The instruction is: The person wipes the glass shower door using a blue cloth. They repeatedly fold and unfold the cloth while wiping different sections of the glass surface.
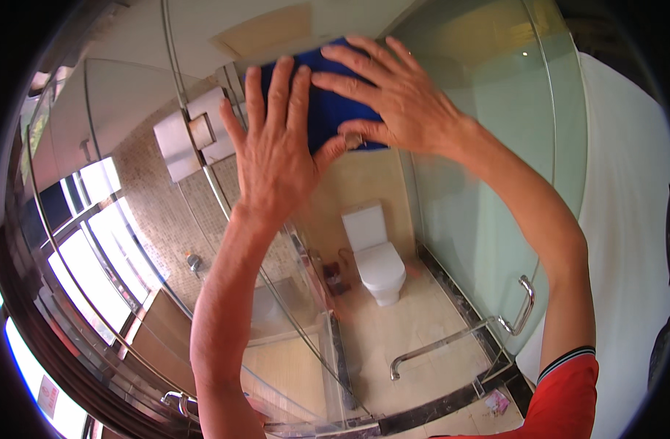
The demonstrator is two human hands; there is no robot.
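A blue cloth (335, 112) is spread flat beneath both my raised hands, seemingly against a clear glass panel. My left hand (277, 140) covers the cloth's left part, fingers spread and pointing up. From the right, my right hand (395, 96) lies across its upper right part, fingers pointing left. Both thumbs nearly meet at the cloth's lower edge. Between them is a small brownish-grey thing (353, 141), too unclear to name. Left of my left hand, a metal glass-door hinge (200, 131) joins the glass. My palms hide parts of the cloth.
Beyond the glass stands a white toilet (376, 263) on a tiled floor (417, 324). Chrome handles (524, 307) project at lower right, near a frosted glass panel (488, 164). Windows (88, 280) are at left. A white sheet (615, 219) hangs at right. Dark stone sills (428, 411) edge the floor.
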